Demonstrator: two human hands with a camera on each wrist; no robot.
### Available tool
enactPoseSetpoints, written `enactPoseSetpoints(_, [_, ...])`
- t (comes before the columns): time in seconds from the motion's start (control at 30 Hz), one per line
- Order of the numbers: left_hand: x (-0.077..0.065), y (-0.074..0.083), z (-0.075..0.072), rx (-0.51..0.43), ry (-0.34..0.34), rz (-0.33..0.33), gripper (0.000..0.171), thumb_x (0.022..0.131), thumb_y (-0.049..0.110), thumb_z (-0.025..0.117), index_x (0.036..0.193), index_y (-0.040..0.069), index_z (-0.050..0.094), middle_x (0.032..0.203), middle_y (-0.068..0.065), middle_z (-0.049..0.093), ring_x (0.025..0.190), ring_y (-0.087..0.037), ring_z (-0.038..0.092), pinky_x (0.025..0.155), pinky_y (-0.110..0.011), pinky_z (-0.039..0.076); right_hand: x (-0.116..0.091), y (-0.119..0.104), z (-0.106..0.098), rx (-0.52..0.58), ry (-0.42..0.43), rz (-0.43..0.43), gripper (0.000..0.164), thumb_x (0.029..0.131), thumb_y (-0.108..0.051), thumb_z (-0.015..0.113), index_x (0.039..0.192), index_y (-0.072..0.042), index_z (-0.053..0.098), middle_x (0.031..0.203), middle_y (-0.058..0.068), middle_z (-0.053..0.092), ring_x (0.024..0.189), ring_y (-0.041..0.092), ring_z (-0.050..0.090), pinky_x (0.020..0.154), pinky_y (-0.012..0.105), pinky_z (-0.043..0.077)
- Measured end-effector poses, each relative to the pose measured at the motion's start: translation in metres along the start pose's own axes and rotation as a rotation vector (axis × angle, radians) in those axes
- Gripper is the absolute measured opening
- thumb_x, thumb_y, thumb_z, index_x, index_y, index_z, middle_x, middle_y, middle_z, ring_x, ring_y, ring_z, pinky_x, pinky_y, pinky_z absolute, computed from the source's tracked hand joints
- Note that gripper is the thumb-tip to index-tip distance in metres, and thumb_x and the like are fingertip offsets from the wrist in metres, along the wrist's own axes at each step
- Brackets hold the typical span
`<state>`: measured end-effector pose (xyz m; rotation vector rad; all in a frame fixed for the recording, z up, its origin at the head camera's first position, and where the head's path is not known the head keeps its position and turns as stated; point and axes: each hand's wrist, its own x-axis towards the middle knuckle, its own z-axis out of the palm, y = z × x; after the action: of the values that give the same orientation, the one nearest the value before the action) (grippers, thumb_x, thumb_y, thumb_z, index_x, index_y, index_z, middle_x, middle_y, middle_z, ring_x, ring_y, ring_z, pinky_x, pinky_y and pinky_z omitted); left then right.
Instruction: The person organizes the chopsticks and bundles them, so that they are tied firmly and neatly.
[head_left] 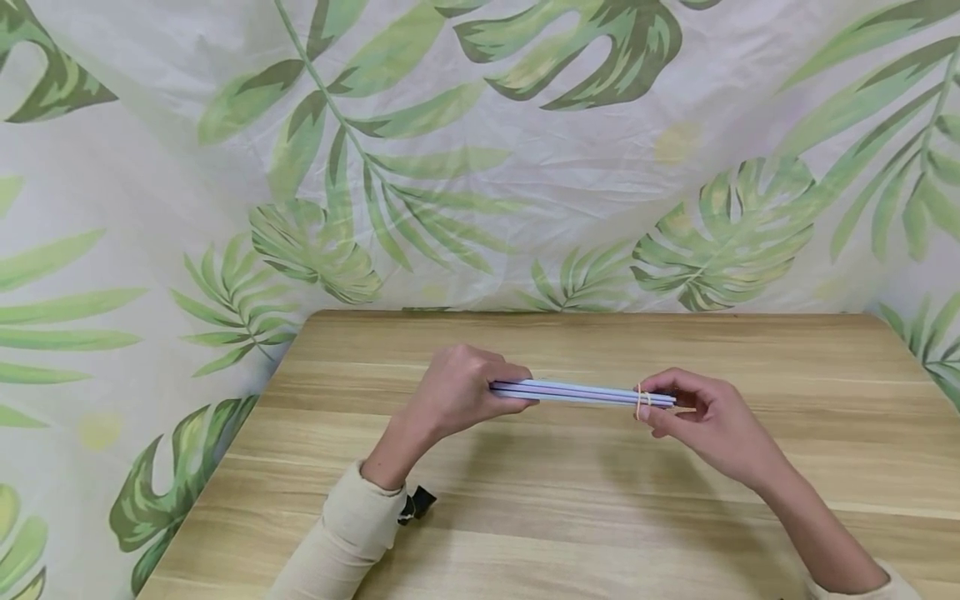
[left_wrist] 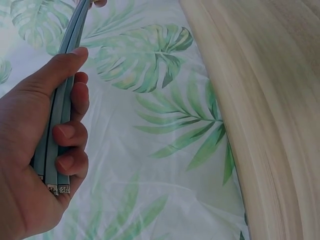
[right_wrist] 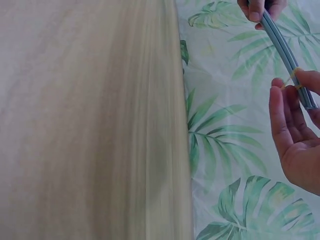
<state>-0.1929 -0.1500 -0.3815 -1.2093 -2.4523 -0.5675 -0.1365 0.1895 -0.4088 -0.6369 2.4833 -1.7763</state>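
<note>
My left hand (head_left: pixel 452 393) grips one end of a bundle of bluish chopsticks (head_left: pixel 581 392) and holds it level above the table. In the left wrist view its fingers wrap the chopsticks (left_wrist: pixel 51 145), whose square ends have a silvery pattern. A thin pale-yellow rubber band (head_left: pixel 639 402) loops round the bundle near its other end. My right hand (head_left: pixel 720 429) holds that band between thumb and fingers, close to the chopstick tips. In the right wrist view the rubber band (right_wrist: pixel 291 79) stretches from the bundle toward a fingertip.
The wood-grain table (head_left: pixel 555 533) lies beneath both hands. Behind it hangs a pale cloth (head_left: pixel 570 183) printed with green leaves. A small black object (head_left: pixel 423 501) shows beside the left sleeve cuff (head_left: pixel 367 500).
</note>
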Motion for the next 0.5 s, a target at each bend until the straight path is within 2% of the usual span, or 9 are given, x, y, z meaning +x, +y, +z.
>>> enactPoseSetpoints(0.17, [-0.0001, 0.0007, 0.0011, 0.002, 0.001, -0.02, 0.01, 0.087, 0.03, 0.091, 0.091, 0.025, 0.084, 0.067, 0.013, 0.068, 0.055, 0.004, 0.042, 0.05, -0.014, 0.032, 0.0034, 0.0006, -0.0053, 0.017, -0.012, 0.061, 0.019, 0.1, -0.008, 0.075, 0.118, -0.002, 0.07, 0.112, 0.001, 0.069, 0.095, 0.009, 0.075, 0.082, 0.03, 0.064])
enactPoseSetpoints(0.3, [-0.0004, 0.0007, 0.0019, -0.005, 0.01, -0.032, 0.011, 0.087, 0.03, 0.091, 0.093, 0.024, 0.085, 0.067, 0.012, 0.069, 0.054, 0.004, 0.042, 0.05, -0.014, 0.033, 0.0057, -0.0012, -0.0074, 0.041, 0.001, 0.095, 0.022, 0.101, -0.011, 0.075, 0.121, -0.002, 0.069, 0.117, 0.001, 0.067, 0.097, 0.01, 0.076, 0.084, 0.031, 0.064])
enactPoseSetpoints(0.5, [-0.001, 0.0001, 0.0025, -0.015, 0.029, -0.043, 0.011, 0.088, 0.03, 0.09, 0.094, 0.023, 0.085, 0.068, 0.012, 0.07, 0.055, 0.004, 0.044, 0.051, -0.013, 0.034, 0.0101, -0.0024, -0.0107, 0.06, 0.01, 0.111, 0.025, 0.1, -0.011, 0.076, 0.12, -0.002, 0.064, 0.116, -0.001, 0.066, 0.105, 0.006, 0.072, 0.085, 0.027, 0.062])
